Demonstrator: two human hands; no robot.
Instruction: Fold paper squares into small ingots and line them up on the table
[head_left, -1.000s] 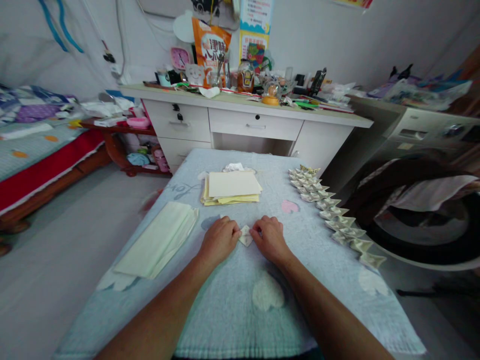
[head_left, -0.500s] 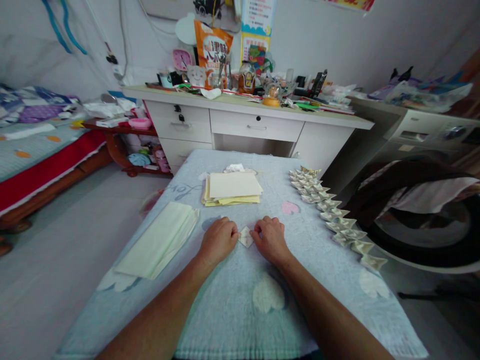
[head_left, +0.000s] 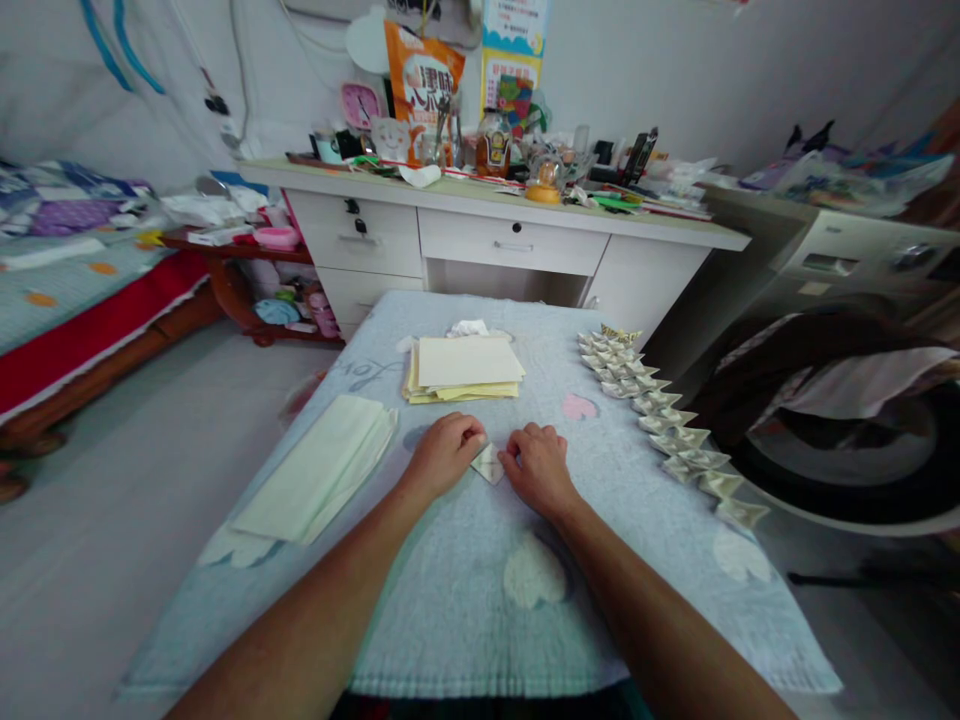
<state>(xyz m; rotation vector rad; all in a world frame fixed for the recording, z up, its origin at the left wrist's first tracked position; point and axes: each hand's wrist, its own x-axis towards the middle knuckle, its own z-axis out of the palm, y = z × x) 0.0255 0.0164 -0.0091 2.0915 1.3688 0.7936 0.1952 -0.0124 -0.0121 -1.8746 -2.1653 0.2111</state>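
A small folded paper square (head_left: 489, 465) with crease lines lies between my hands on the cloth-covered table. My left hand (head_left: 448, 450) has its fingers curled at the paper's upper left edge. On the other side, my right hand (head_left: 536, 465) is closed with thumb and fingertips at the paper's right corner. Beyond the hands sits a stack of cream and yellow paper sheets (head_left: 469, 362). To the left lies a pile of pale green folded paper (head_left: 319, 468). Several folded paper boats (head_left: 660, 410) stand in a row along the right side.
The table wears a light blue cloth (head_left: 450, 620). A cluttered white desk (head_left: 517, 245) stands against the wall behind it. At the right is a washing machine (head_left: 840, 270) with its door open; a bed (head_left: 75, 300) is at the left.
My left hand has moved slightly up along the paper's edge, baring more of its left corner. My right hand stays at the right corner. The view has shifted a little.
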